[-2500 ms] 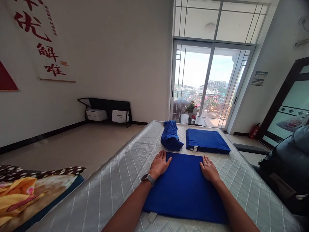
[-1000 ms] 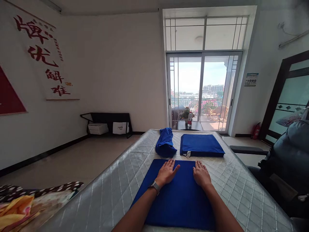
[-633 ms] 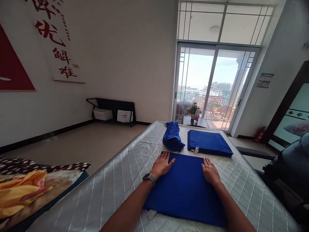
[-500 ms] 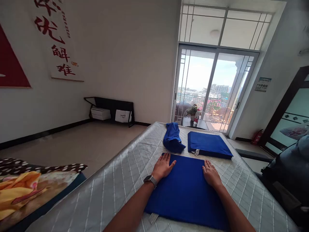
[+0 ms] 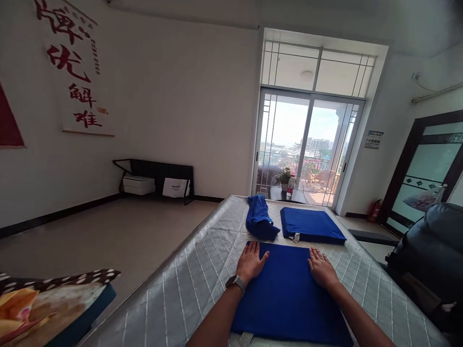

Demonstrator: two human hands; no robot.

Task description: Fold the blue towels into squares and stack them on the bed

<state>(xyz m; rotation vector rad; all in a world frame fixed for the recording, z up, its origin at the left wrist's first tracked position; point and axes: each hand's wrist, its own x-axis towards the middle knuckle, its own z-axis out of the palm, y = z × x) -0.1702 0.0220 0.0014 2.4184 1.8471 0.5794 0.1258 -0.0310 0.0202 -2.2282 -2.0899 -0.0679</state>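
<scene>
A flat blue folded cloth (image 5: 285, 299) lies on the quilted silver mattress (image 5: 173, 289) in front of me, a white tag (image 5: 246, 339) showing at its near edge. My left hand (image 5: 252, 261), with a watch on the wrist, rests flat on its far left corner, fingers stretched out. On the far right corner lies my right hand (image 5: 321, 266), also flat with straight fingers. Beyond them sit a neat stack of folded blue cloths (image 5: 313, 224) on the right and a crumpled blue cloth (image 5: 261, 219) on the left.
A dark bag (image 5: 434, 260) stands at the right edge. At lower left is a patterned blanket (image 5: 61, 308). Behind the mattress, a small table (image 5: 287, 195) bears a potted plant (image 5: 285, 179) and a bottle (image 5: 291, 186), before glass sliding doors (image 5: 282, 135).
The camera view has tilted up and shifted slightly, so the scene sits lower in the picture. Both hands stay flat on the folded cloth's far corners.
</scene>
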